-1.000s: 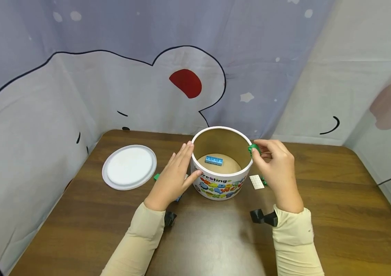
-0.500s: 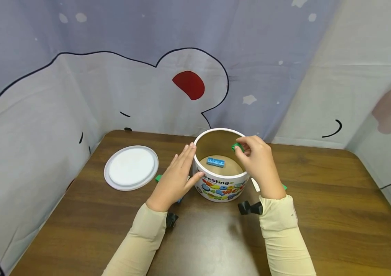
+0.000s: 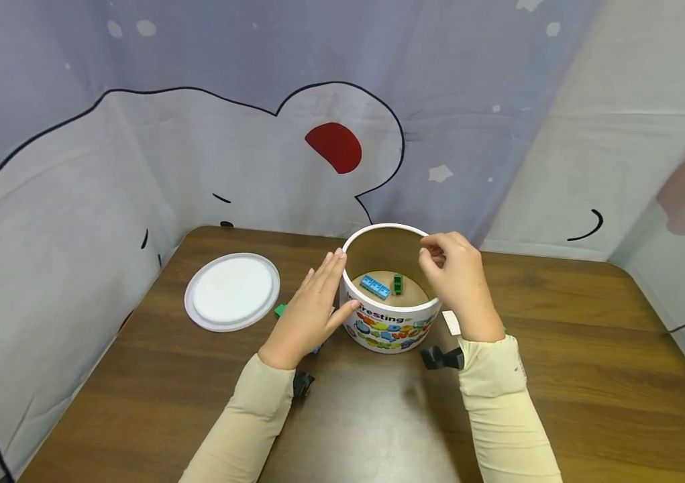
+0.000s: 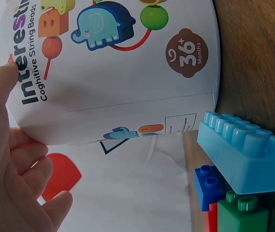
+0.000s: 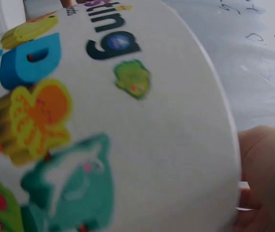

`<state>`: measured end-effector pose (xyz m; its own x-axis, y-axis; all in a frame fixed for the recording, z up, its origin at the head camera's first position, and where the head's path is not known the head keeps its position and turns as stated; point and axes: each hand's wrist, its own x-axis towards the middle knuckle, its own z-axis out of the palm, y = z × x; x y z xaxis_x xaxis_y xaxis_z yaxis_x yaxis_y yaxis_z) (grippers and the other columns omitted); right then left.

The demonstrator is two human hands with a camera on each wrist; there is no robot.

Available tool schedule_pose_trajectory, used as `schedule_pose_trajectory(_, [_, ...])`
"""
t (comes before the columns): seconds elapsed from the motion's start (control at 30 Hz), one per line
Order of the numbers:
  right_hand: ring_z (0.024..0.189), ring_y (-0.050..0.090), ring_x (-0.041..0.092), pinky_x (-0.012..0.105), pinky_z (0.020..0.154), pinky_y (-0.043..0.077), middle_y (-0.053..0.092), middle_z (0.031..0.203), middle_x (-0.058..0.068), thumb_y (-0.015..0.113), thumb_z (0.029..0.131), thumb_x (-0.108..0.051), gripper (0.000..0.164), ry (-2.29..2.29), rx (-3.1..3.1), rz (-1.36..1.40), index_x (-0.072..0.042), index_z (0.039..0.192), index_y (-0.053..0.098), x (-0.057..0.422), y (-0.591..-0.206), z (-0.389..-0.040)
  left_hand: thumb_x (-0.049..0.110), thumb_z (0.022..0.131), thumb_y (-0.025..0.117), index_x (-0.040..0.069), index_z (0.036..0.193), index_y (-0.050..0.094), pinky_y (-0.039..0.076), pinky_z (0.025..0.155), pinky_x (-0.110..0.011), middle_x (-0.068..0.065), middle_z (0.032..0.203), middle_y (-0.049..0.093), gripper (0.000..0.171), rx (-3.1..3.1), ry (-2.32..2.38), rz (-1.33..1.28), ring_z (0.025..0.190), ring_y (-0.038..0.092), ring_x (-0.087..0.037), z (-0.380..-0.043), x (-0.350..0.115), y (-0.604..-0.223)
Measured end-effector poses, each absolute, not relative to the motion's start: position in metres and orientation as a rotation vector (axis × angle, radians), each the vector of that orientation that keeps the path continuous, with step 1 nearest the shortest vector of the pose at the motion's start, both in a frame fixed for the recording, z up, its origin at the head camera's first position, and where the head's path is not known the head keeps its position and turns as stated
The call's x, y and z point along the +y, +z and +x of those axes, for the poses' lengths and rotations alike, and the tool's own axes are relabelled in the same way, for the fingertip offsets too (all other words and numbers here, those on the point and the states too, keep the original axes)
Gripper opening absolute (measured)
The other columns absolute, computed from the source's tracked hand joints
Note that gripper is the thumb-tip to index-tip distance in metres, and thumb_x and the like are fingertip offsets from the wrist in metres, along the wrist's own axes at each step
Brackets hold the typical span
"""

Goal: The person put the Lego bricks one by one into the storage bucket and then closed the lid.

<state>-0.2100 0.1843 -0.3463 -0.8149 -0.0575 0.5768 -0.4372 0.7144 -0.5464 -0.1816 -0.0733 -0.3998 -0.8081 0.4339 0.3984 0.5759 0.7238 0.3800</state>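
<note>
A white bucket (image 3: 390, 331) with colourful printing stands upright, its open top facing up. On its floor lie a light blue building block (image 3: 375, 287) and a smaller green building block (image 3: 398, 284), a little apart. My left hand (image 3: 312, 310) rests against the bucket's left side, fingers straight and fingertips at the rim; the left wrist view shows the hand alongside the printed wall (image 4: 127, 92). Over the right part of the rim is my right hand (image 3: 459, 278), fingers loosely bent, with nothing seen in them. The right wrist view shows it partly behind the bucket.
Left of the bucket lies a round white lid (image 3: 232, 288). Beside the bucket in the left wrist view are light blue (image 4: 243, 154), dark blue (image 4: 209, 187), green (image 4: 243, 212) and red (image 4: 210, 221) blocks. A cream piece (image 3: 451, 323) lies by my right wrist.
My right hand has moved left over the bucket and let go of the green building block, which now lies inside. The light blue block has turned slightly. My left hand stays at the rim.
</note>
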Motion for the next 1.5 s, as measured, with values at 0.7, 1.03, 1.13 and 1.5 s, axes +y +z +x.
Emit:
schedule_pose_trajectory(0.7, [0.086,0.066,0.033,0.039,0.078,0.051,0.070,0.096,0.021,0.060,0.093,-0.005,0.021,0.910,-2.673,0.156,0.006,0.108,0.071,0.267,-0.372,-0.192,0.042,0.103,0.058,0.004,0.161,0.020,0.023,0.120,-0.055,-0.010,0.167,0.019,0.079,-2.652,-0.727,-0.794,0.154,0.016,-0.024,-0.181,-0.072,-0.399])
schedule_pose_trajectory(1.03, [0.093,0.068,0.038,0.045,0.078,0.053,0.071,0.100,0.024,0.064,0.092,-0.005,0.027,0.980,-3.009,0.106,0.011,0.113,0.067,0.298,-0.390,-0.195,0.043,0.104,0.056,0.004,0.162,0.019,0.023,0.121,-0.054,-0.010,0.168,0.019,0.078,-2.659,-0.718,-0.792,0.154,0.016,-0.024,-0.182,-0.072,-0.400])
schedule_pose_trajectory(1.13, [0.094,0.067,0.039,0.046,0.080,0.054,0.071,0.101,0.026,0.066,0.090,-0.003,0.029,0.999,-3.075,0.122,0.014,0.113,0.066,0.302,-0.396,-0.197,0.043,0.104,0.056,0.005,0.162,0.019,0.023,0.121,-0.054,-0.010,0.168,0.018,0.078,-2.659,-0.716,-0.794,0.154,0.016,-0.024,-0.183,-0.072,-0.400])
schedule_pose_trajectory(1.5, [0.087,0.066,0.030,0.034,0.072,0.053,0.070,0.096,0.024,0.067,0.081,0.005,0.028,1.038,-3.190,0.134,0.015,0.107,0.066,0.311,-0.407,-0.201,0.043,0.104,0.055,0.005,0.162,0.017,0.023,0.121,-0.053,-0.010,0.168,0.017,0.079,-2.668,-0.704,-0.799,0.155,0.013,-0.022,-0.181,-0.074,-0.399])
